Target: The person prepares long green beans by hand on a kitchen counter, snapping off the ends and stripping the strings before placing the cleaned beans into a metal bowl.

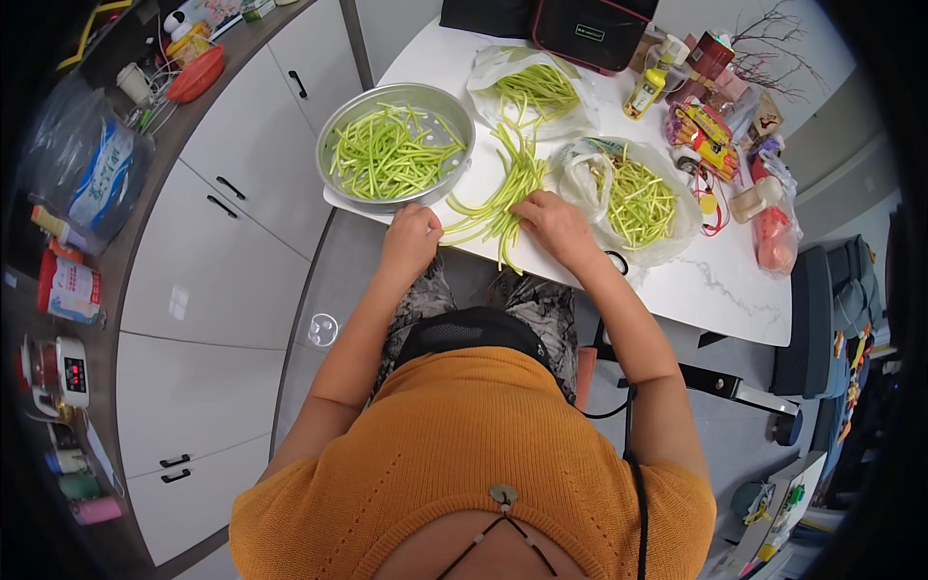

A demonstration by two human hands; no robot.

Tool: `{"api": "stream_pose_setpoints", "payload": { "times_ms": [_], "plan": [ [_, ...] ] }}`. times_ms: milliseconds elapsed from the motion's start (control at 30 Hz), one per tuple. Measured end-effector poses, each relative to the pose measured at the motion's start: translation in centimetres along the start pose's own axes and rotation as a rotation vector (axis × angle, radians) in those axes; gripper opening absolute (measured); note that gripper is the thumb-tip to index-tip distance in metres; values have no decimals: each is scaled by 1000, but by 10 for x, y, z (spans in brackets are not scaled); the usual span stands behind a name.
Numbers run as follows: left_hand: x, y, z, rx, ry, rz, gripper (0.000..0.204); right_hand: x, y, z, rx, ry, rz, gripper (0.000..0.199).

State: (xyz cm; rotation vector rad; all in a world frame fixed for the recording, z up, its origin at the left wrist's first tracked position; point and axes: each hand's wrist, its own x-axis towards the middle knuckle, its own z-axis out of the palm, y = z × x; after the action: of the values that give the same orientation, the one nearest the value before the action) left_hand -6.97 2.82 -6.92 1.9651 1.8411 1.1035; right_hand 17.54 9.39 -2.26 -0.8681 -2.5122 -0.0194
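A loose pile of long, thin green stems (512,184) lies on the white table, some ends hanging over the near edge. At the right side of this pile, my right hand (558,228) has its fingers closed on some of the stems. My left hand (412,239) is closed at the table's edge, just below a metal basin; what its fingertips hold is hidden. The round metal basin (327,155), with holes in it, contains short cut green pieces. Right of the pile, a white plastic bag (684,217) holds more short pieces. Behind it, another plastic bag (587,114) contains long stems.
The white table (744,295) carries a yellow bottle (645,92), snack packets (703,138) and a black-and-red box (592,34) toward the back. White cabinets (232,145) with a cluttered counter stand at my left. A dark chair (804,319) is at the far right.
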Motion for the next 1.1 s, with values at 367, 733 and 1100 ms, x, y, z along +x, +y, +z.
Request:
{"api": "stream_pose_setpoints", "payload": {
  "times_ms": [367, 733, 1100],
  "plan": [
    [-9, 40, -42, -61, 160, -48, 6, -1, 7, 12, 35, 10, 121, 16],
    [1, 45, -94, -711, 98, -194, 6, -2, -5, -8, 3, 87, 95, 14],
    [4, 67, -75, -904, -80, -192, 7, 3, -40, -105, -41, 444, -42, 23]
  ]
}}
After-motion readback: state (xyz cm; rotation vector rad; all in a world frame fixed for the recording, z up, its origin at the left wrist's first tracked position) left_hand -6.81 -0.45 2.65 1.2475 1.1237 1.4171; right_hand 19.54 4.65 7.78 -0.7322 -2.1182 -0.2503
